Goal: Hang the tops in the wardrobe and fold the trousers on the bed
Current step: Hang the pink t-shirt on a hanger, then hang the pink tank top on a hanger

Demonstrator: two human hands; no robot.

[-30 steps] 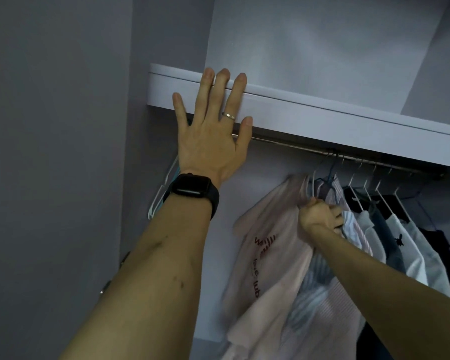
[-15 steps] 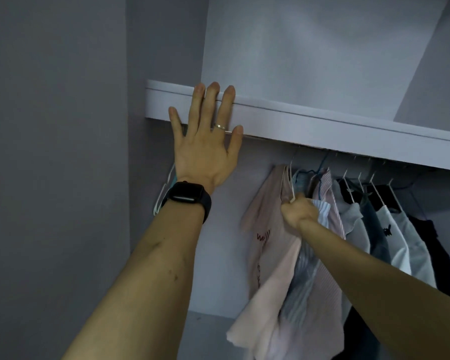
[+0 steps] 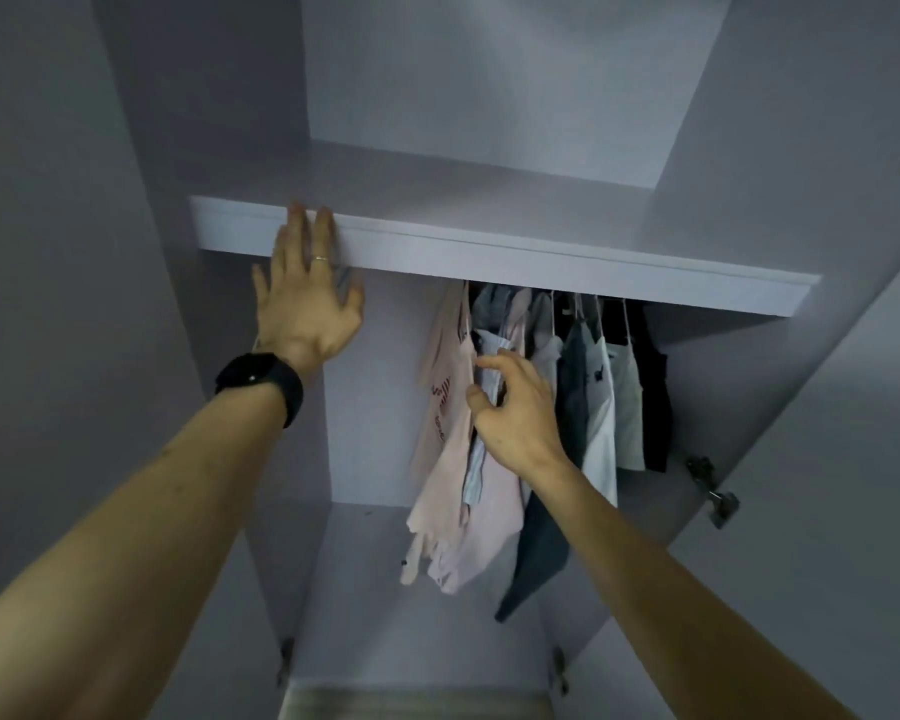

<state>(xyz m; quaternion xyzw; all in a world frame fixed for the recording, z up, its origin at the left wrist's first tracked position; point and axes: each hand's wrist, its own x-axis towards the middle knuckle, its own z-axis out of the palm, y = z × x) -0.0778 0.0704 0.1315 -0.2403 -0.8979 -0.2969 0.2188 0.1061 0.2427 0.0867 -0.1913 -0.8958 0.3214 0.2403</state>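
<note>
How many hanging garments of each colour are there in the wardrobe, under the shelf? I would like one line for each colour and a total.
Pale pink tops: 2
Blue-and-white striped shirt: 1
White or pale grey tops: 3
Dark grey-blue top: 1
Black top: 1
Total: 8, approximate because the garments overlap.

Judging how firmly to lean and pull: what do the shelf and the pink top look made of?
Shelf: seemingly painted or laminated board, matte pale grey, crisp straight front edge. Pink top: thin soft fabric, possibly cotton; it hangs limp with folds.
</note>
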